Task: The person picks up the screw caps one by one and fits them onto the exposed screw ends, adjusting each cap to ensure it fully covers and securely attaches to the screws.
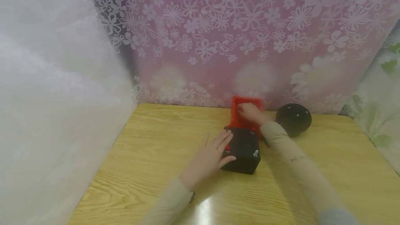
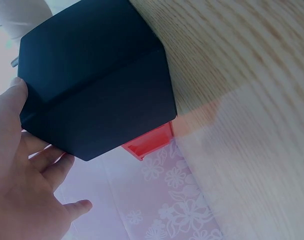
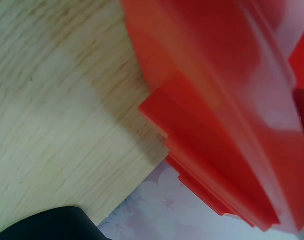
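Heads up, your right sleeve (image 1: pixel 276 134) could clip that round black piece (image 1: pixel 292 122)
swing back wide and it might get knocked; left grip (image 1: pixel 209 159) is spread loose against the black box (image 1: pixel 242 145) on the desk (image 1: pixel 156 141), so a shove could slide it; can't tell if your right grip (image 1: pixel 251 113) holds anything in the red bin (image 1: pixel 236 119) behind; count: one box, one bin, one round piece

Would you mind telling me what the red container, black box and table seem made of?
Red container: probably glossy plastic, with bright reflections and moulded ridges.
Black box: perhaps plastic or painted metal, matte, its faces smooth.
Table: wood or wood-look laminate, shiny, showing grain and glare.
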`<state>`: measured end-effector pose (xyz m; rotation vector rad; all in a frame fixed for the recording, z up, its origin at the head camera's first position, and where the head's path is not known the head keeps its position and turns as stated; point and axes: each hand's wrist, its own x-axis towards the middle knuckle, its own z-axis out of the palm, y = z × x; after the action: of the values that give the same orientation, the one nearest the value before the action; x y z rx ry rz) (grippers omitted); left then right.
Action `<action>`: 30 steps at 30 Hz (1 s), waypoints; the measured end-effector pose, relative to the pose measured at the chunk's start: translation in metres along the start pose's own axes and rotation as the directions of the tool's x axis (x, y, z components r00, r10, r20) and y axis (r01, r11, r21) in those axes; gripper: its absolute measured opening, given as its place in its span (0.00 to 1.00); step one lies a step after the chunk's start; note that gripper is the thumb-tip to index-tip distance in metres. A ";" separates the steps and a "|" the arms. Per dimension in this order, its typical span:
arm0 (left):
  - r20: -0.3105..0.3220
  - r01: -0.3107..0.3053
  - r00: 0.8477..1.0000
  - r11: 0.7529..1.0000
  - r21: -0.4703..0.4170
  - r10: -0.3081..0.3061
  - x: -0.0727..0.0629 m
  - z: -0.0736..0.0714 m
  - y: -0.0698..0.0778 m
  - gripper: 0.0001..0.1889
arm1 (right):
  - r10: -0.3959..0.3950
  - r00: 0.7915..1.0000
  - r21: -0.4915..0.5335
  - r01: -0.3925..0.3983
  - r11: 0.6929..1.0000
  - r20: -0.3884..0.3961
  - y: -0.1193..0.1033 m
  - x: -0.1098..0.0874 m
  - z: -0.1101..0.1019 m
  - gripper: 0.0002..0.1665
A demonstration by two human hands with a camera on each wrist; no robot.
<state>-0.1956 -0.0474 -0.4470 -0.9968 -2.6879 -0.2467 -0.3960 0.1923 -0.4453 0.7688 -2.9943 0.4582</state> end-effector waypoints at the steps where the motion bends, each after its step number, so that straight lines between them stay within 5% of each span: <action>1: -0.001 0.000 1.000 1.000 -0.001 0.000 0.000 0.000 0.000 0.41 | 0.006 1.000 -0.004 -0.006 1.000 -0.011 -0.001 0.000 0.000 0.13; 6: -0.005 0.000 1.000 1.000 0.000 0.000 0.000 0.000 0.000 0.41 | 0.041 0.997 0.020 -0.039 0.999 -0.058 -0.007 -0.001 -0.005 0.15; 14: -0.005 0.002 1.000 1.000 0.002 -0.002 0.000 0.001 0.001 0.41 | 0.035 0.998 -0.050 -0.032 0.998 0.048 -0.007 -0.003 -0.010 0.09; 30: -0.015 0.001 1.000 1.000 0.009 -0.001 0.000 0.001 0.000 0.41 | 0.093 0.996 -0.132 -0.090 0.987 0.015 0.009 0.007 0.003 0.11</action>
<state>-0.1956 -0.0474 -0.4476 -0.9875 -2.6739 -0.2405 -0.4057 0.1956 -0.4503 0.6324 -3.0515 0.2523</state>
